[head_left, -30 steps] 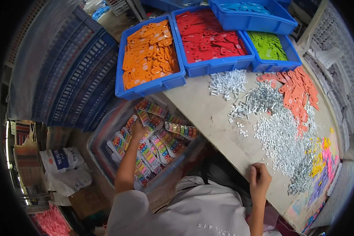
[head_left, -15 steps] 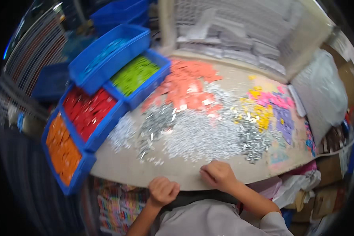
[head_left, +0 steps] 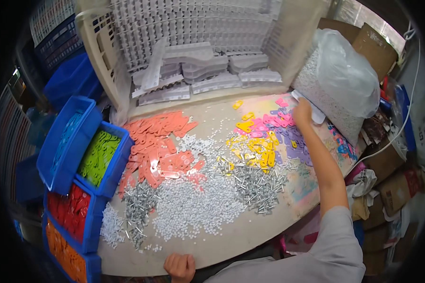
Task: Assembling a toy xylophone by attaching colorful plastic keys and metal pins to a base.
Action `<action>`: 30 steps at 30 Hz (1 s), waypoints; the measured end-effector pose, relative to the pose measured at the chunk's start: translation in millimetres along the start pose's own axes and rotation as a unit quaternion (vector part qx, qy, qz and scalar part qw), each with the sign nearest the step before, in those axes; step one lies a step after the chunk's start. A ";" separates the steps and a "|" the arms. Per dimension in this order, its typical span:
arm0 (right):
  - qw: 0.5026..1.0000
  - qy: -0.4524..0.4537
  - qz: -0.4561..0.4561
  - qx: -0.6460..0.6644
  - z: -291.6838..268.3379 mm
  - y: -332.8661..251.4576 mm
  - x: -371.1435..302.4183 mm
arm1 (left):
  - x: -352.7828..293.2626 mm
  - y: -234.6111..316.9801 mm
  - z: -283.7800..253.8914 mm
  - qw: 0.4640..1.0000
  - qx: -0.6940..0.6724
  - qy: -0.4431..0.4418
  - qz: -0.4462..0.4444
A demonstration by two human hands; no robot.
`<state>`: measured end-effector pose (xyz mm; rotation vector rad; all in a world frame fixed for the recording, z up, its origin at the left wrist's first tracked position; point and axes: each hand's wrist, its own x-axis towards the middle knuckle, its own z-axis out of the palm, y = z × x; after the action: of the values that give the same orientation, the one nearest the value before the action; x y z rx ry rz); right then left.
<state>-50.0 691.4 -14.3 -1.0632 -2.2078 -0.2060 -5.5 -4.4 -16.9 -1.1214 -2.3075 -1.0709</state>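
Head view: green tabs point(head_left: 99, 158) up-left of left hand point(head_left: 180, 268). That hand: narrow fist at table point(head_left: 141, 264) edge, contents hidden. Beads point(head_left: 193, 207) above it. Purple tabs point(head_left: 288, 139) just below-left of right hand point(head_left: 303, 112). Right hand over white piece point(head_left: 318, 116), can't tell if gripped; piece shows both sides. Bag point(head_left: 349, 75) right of it.
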 end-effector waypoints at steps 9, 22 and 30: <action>0.973 -0.162 0.103 -0.129 -13.2 96.6 -13.4 | 3.0 5.6 0.7 0.999 0.013 -0.035 -0.015; 0.864 -0.096 -0.309 0.385 -185.4 -129.9 -140.1 | -8.4 5.2 9.5 0.892 -0.274 0.044 -0.356; 0.686 -0.215 -0.615 0.323 -222.6 -236.8 -258.2 | 22.9 29.3 17.5 0.759 -0.534 -0.077 -0.364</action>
<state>0.6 281.4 25.8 0.9640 -2.6977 0.2928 3.4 32.3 -0.6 -0.4977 -2.2185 -2.9211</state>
